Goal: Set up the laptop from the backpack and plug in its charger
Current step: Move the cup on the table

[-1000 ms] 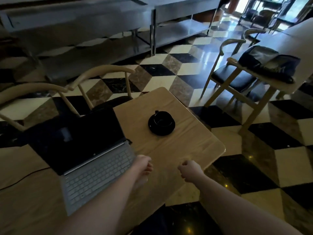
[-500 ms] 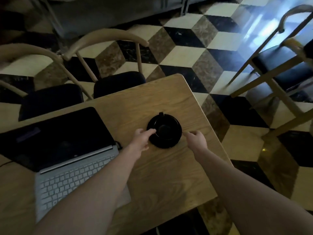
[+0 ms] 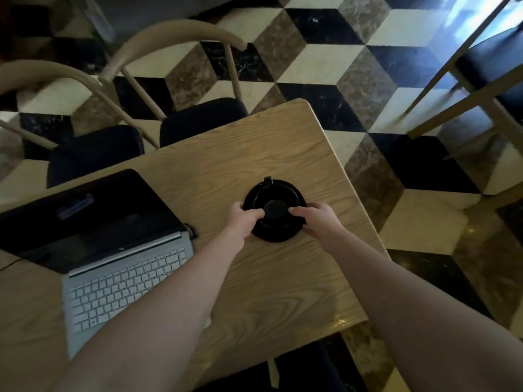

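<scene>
- Head view, looking down: a wooden table (image 3: 283,278) with visible grain and a rounded far corner stands on a floor (image 3: 319,66) of black, cream and brown marble tiles laid in a cube pattern.
- Two chairs (image 3: 195,120) with curved pale wooden backs and dark seat pads are pushed in at the far edge of the table, side by side.
- Another wooden table's legs (image 3: 464,89) and a dark seat show at the upper right, well apart from my table, with bright light reflecting off the floor there.
- The laptop (image 3: 113,250) lies open on the left part of the table, screen dark, silver keyboard facing me.
- A thin dark cable (image 3: 192,233) shows at the laptop's right hinge side; a second dark line leaves the left edge of the frame. I cannot tell where either one ends.
- A black cup on a black saucer (image 3: 271,236) sits right of the laptop, near the table's middle, its handle pointing away from me.
- My left hand (image 3: 243,219) grips the left side of the cup and saucer, fingers curled onto the cup.
- My right hand (image 3: 317,219) grips the right side in the same way.
- The laptop is just beside my left forearm, which crosses its right front corner; neither hand touches it.
</scene>
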